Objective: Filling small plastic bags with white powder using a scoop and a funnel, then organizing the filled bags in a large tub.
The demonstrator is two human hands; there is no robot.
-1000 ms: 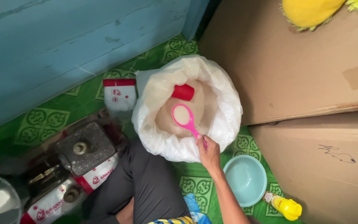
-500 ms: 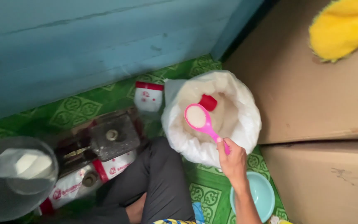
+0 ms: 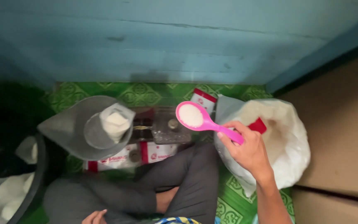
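Note:
My right hand (image 3: 248, 150) grips the handle of a pink plastic scoop (image 3: 199, 118). The scoop's round bowl is heaped with white powder and hangs above a small clear-topped machine (image 3: 168, 129) on the floor. To the right stands an open white sack (image 3: 289, 153) of pale powder with a red cup (image 3: 259, 125) inside. Left of the machine, a grey funnel-shaped bowl (image 3: 69, 124) holds a white plastic bag (image 3: 114, 121). Only the fingertips of my left hand (image 3: 95, 217) show at the bottom edge, resting by my knee and holding nothing.
My legs in grey trousers (image 3: 162, 186) are folded on a green patterned mat (image 3: 146, 93). A blue wooden wall (image 3: 166, 41) runs behind. Brown cardboard boxes (image 3: 344, 137) stand at the right. A dark tub (image 3: 13, 186) with white bags is at the lower left. A white-and-red packet (image 3: 201, 101) stands behind the machine.
My right hand has carried the filled pink scoop out of the sack and leftward over the machine. The view has swung left, bringing the grey bowl closer to the centre.

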